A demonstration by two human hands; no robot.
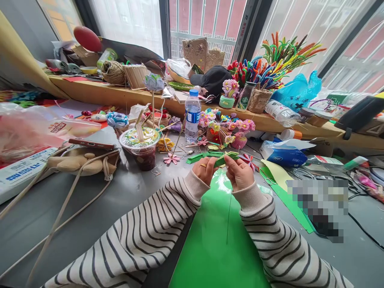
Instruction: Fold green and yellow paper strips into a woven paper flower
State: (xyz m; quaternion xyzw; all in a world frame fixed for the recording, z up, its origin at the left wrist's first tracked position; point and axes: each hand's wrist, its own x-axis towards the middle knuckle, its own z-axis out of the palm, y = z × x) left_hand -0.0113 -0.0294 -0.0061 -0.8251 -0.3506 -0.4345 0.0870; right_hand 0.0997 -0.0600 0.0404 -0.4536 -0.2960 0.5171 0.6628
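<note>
Both hands meet above the far end of a glossy green sheet (pixel 216 240). Between them is a narrow folded green paper strip (pixel 222 161). My left hand (pixel 205 170), with a ring on one finger, grips the strip's left part. With thumb and finger, my right hand (pixel 239 173) pinches its right part. A thin dark wire or thread (pixel 229 220) hangs below my right hand; whether that hand holds it, I cannot tell. More folded green paper pieces (pixel 202 156) lie just beyond my left hand. A pink paper flower (pixel 171 159) rests to the left.
A lidded drink cup (pixel 142 154) and a water bottle (pixel 192 116) stand beyond my left arm. A phone (pixel 93 144) lies on a beige bag (pixel 81 162) at left. Scissors (pixel 268 180) and a blue tissue pack (pixel 283 152) are at right. Craft items crowd the wooden ledge (pixel 168 103).
</note>
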